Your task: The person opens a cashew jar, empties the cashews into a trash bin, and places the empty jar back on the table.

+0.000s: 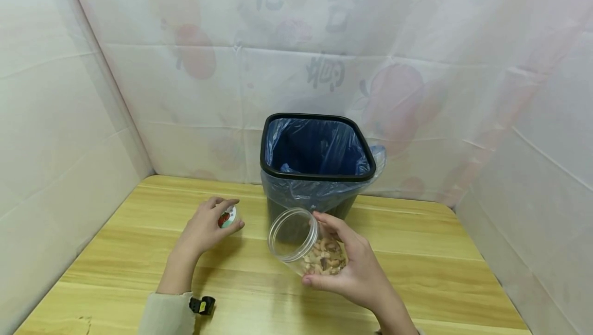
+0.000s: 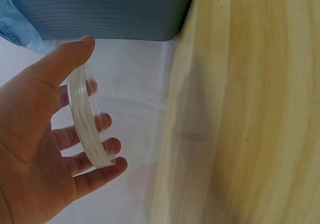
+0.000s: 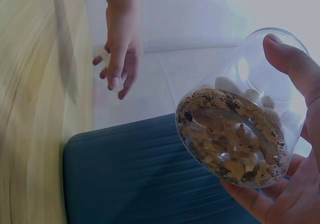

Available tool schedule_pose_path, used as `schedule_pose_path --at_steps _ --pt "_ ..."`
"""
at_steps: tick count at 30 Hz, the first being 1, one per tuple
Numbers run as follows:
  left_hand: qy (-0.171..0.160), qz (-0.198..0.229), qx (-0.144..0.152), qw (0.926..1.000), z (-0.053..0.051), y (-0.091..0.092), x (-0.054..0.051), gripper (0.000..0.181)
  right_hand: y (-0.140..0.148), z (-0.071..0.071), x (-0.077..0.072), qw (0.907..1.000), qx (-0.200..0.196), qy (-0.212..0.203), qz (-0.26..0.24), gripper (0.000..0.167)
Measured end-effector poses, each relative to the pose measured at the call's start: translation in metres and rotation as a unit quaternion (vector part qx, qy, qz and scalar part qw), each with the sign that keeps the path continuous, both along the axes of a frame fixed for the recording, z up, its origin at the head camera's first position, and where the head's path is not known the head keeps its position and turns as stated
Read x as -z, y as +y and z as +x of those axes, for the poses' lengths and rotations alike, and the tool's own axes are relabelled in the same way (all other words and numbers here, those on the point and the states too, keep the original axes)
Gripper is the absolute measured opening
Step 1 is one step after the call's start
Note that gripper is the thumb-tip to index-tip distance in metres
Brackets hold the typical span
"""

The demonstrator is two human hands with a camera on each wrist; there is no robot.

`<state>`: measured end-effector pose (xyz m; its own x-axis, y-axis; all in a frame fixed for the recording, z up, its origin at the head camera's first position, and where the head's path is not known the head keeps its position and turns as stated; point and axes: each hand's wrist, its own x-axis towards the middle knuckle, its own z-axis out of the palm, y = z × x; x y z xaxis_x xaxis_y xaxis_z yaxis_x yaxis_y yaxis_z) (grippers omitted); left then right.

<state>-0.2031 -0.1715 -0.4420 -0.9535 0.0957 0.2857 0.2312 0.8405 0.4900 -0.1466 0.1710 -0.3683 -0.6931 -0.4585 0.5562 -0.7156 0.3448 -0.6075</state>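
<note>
Pale printed cloth [image 1: 296,57] walls off the back and sides, with faded red round shapes and grey characters; light wood-grain table [image 1: 92,273] below. Dark bin [image 1: 319,176] stands at the table's back edge, black rim on top, translucent bluish liner [image 1: 315,191] folded out over it, loose bunch sticking out at the right.

Right hand [image 1: 354,268]: fingers and thumb spread wide round the clear jar [image 1: 291,262], firm hold. Jar is off the table, in front of the bin, tipped over with its uncapped mouth to the left. Nuts [image 1: 326,258] lie in the base end, cashews among them; right wrist view shows brown crumbs on the bottom. Can't tell from these angles if jar and bin touch.

Left hand [image 1: 204,227]: part open, thumb on one edge of the round lid [image 1: 227,217] and curled fingers at the other. Lid is above the table, left of the bin, well apart from the jar. Red-and-green label on it, partly hidden. Black strap [image 1: 202,305] at the left cuff [image 1: 168,314].
</note>
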Motion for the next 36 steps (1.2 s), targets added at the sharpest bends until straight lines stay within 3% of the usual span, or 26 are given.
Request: schedule_pose_path --at_steps 13,36 --pt "-0.047 -0.008 -0.008 0.9988 -0.002 -0.004 0.011 0.059 0.000 -0.001 0.001 1.0000 -0.001 0.001 0.001 0.102" --pt "-0.097 -0.025 -0.002 0.9950 0.000 -0.005 0.016 0.056 0.000 -0.001 0.002 1.0000 0.003 -0.003 0.006 0.099"
